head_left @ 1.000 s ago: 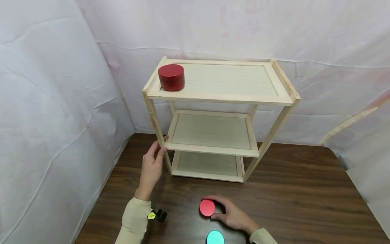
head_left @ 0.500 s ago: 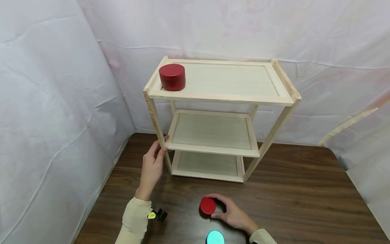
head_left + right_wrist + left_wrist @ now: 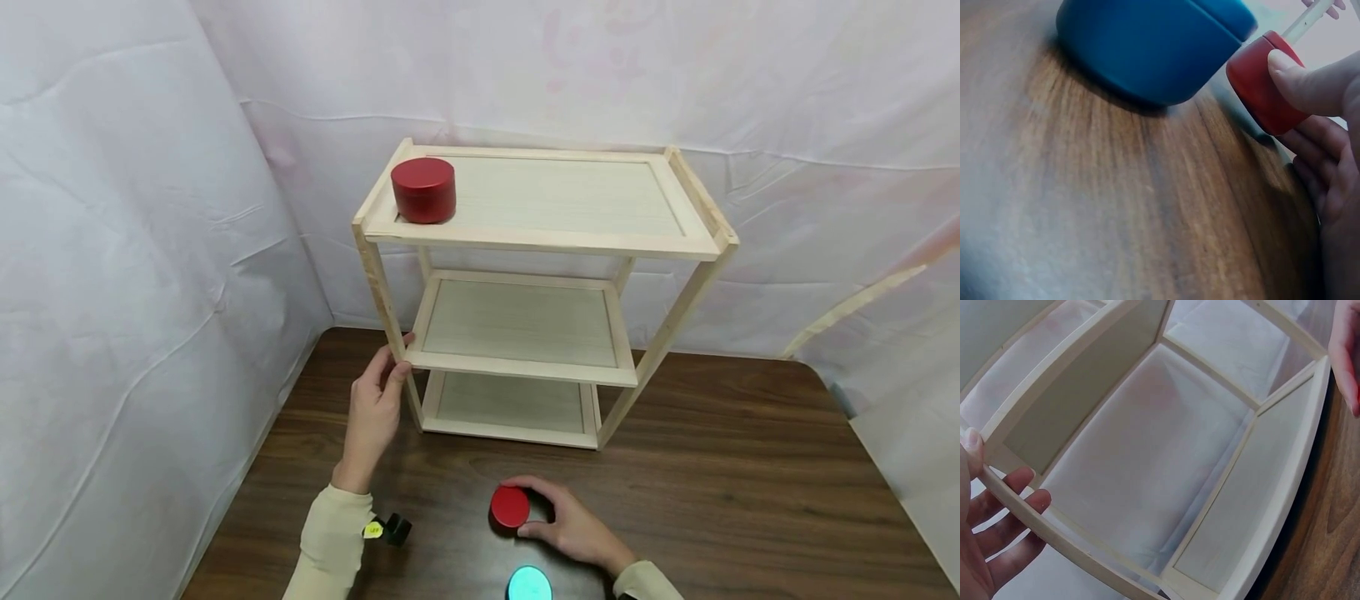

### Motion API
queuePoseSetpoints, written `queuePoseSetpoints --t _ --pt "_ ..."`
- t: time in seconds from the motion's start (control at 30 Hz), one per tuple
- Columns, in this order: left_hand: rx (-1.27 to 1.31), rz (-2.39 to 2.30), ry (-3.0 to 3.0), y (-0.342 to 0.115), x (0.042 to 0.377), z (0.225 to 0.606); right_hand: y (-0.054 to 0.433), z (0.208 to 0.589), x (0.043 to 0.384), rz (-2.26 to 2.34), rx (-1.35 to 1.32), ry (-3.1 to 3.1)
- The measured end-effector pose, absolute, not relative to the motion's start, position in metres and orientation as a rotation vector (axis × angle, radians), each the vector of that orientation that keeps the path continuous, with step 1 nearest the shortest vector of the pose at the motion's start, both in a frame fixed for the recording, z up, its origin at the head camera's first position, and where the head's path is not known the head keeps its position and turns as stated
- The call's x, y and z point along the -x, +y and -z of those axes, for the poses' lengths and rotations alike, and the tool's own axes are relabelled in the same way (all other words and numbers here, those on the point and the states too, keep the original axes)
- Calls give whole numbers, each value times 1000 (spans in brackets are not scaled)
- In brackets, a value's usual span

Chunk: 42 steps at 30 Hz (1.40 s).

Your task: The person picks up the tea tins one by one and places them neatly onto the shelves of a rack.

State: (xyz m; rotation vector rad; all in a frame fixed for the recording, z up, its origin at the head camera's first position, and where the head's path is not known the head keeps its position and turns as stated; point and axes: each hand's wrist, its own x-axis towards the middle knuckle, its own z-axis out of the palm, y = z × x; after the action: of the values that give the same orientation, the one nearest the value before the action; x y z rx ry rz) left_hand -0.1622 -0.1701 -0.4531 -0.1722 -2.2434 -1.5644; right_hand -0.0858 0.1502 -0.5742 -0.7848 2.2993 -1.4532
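Small red tin (image 3: pixel 510 507) in right hand (image 3: pixel 574 527)

- Back of the tabletop (image 3: pixel 712 500): shelf (image 3: pixel 517 364); behind it and to its left, sheet (image 3: pixel 135 333);
- top tier (image 3: pixel 555 196), left end: first tin (image 3: pixel 423 192);
- at the left front post (image 3: pixel 381 292), left hand (image 3: pixel 372 412);
- before the shelf, second tin (image 3: pixel 510 507), right hand (image 3: pixel 566 521) at its right;
- nearer, on the tabletop: third tin (image 3: pixel 529 583)
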Motion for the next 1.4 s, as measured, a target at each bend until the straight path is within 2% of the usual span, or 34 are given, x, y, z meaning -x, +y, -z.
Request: queuePoseSetpoints --t 0.7,1.4 --pt "156 1549 -2242 -169 160 451 151 559 97 1361 822 2238" --pt "198 1549 -2226 -170 161 452 141 508 115 1352 983 2337"
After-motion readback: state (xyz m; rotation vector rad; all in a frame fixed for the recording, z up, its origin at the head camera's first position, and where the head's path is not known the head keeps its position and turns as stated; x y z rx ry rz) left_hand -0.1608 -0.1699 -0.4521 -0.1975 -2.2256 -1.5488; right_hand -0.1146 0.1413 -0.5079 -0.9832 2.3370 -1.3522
